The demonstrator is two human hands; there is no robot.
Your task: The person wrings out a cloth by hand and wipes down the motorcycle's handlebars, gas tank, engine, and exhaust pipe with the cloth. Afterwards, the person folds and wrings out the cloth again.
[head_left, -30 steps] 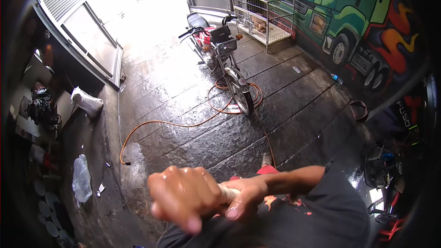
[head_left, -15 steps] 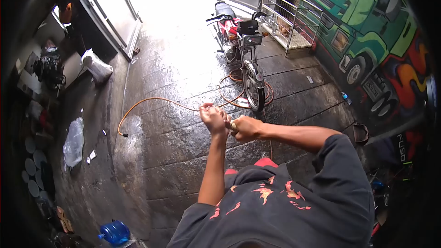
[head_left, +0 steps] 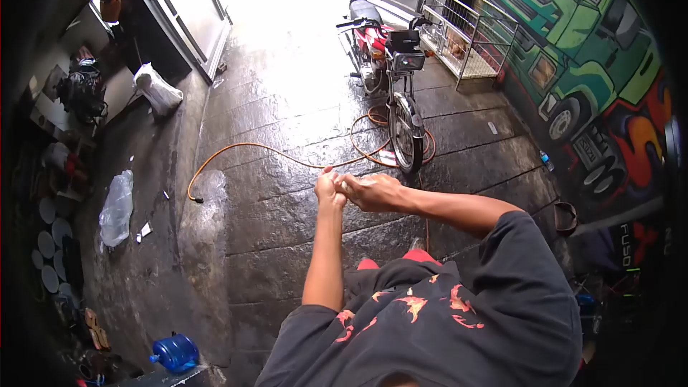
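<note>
My left hand (head_left: pixel 329 188) is held out in front of me, its fingers curled and closed. My right hand (head_left: pixel 376 193) meets it from the right, its fingers pressed against the left hand. Something small and pale shows at the right hand's fingers, but the hands hide most of it and I cannot make out what it is. Beyond the hands an orange hose (head_left: pixel 269 146) runs over the wet floor (head_left: pixel 279 204). It loops near the front wheel of a red motorcycle (head_left: pixel 406 125).
A metal cage (head_left: pixel 469 39) stands by the painted wall (head_left: pixel 573 36). To the left lie a white sack (head_left: pixel 158 89) and a clear plastic bag (head_left: pixel 116 208). A blue water jug (head_left: pixel 174 352) rests at the lower left, and a small bottle (head_left: pixel 547 160) at the right.
Both hands have drawn closer together, and the right hand has turned, so the pale thing it grips is less visible. The whole view has shifted slightly.
</note>
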